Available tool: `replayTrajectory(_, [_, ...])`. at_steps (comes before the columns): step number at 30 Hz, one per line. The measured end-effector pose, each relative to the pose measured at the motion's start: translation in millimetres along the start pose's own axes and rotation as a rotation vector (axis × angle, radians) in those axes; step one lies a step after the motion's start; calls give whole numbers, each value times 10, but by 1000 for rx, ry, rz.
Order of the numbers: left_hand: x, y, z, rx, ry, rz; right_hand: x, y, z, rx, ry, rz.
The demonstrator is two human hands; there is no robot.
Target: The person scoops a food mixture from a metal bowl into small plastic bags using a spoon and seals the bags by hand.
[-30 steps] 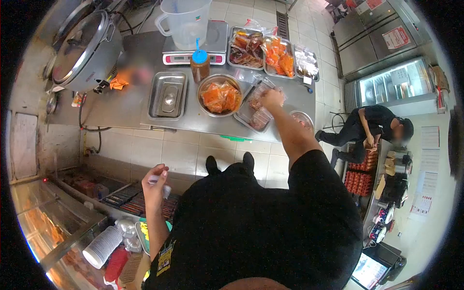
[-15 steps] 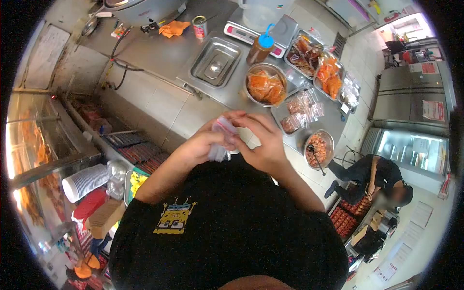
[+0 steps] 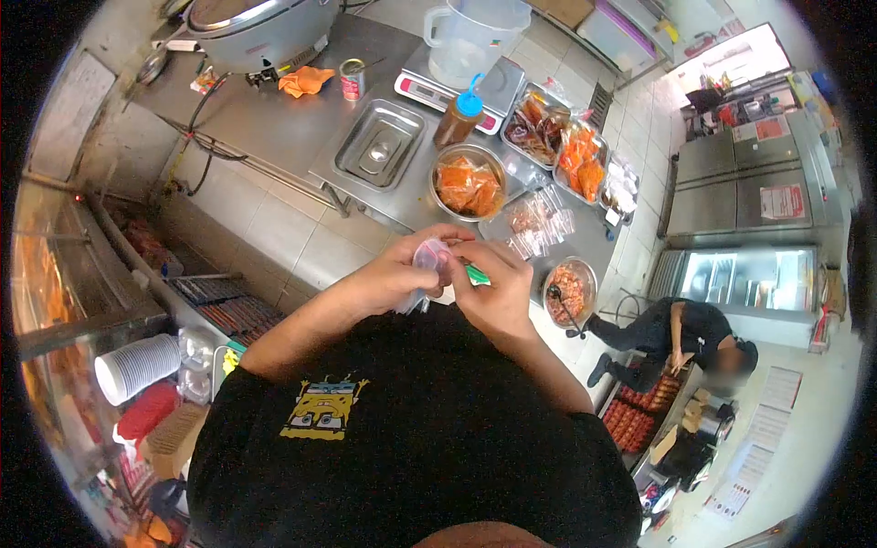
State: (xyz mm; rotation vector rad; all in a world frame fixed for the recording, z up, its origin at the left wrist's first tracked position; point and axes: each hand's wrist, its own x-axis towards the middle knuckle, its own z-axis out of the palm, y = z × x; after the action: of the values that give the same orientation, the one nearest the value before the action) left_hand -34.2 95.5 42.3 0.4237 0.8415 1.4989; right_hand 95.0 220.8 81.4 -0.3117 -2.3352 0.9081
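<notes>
Nearest, the left hand (image 3: 393, 274) curls around a small clear bag (image 3: 429, 258), and the right hand (image 3: 498, 283) closes its thumb and fingertips at the bag's mouth, seemingly pinching the film; the exact grip is partly hidden. Both hands hold it in front of the tabletop's (image 3: 292, 137) near edge, so if the thin film slides from the fingertips, it could drop to the floor (image 3: 283, 237). Pulling unevenly could split the mouth.

Beside the right hand, at the tabletop's near right corner, sits a bowl (image 3: 594, 297) of chopped meat (image 3: 568, 277). A dark utensil (image 3: 568, 317) sticks out over its rim towards the wearer; a swinging right forearm could catch it and tip meat out.

Just beyond the hands, clear packets (image 3: 539, 224) lie heaped and overlapping, and a careless reach could push some off their pile. Left of them, a steel bowl (image 3: 437, 196) holds orange bagged portions (image 3: 468, 181), whose slick plastic could slide if knocked.

Farther in, a squeeze bottle (image 3: 455, 126) stands close against a scale (image 3: 416, 89), where a bump could topple it. The tall jug (image 3: 466, 46) on the scale looks top-heavy, easily upset by a jolt.
</notes>
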Motion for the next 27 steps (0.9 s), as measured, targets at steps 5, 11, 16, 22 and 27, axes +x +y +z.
replayTrajectory(5, [-160,5,-292,337,128,205,151,108,-165,86,34,184])
replayTrajectory(11, [-488,251,-298,755,570,508,239,229,-79,274,65,331])
replayTrajectory(16, [-567,244,-46,784,433,496,39,-12,306,369,-329,382])
replayTrajectory(22, [-585,201,-123,842,396,436,96,-128,237,623,-504,696])
replayTrajectory(27, [-589,256,-146,1084,310,402,11,-118,189,441,-569,643])
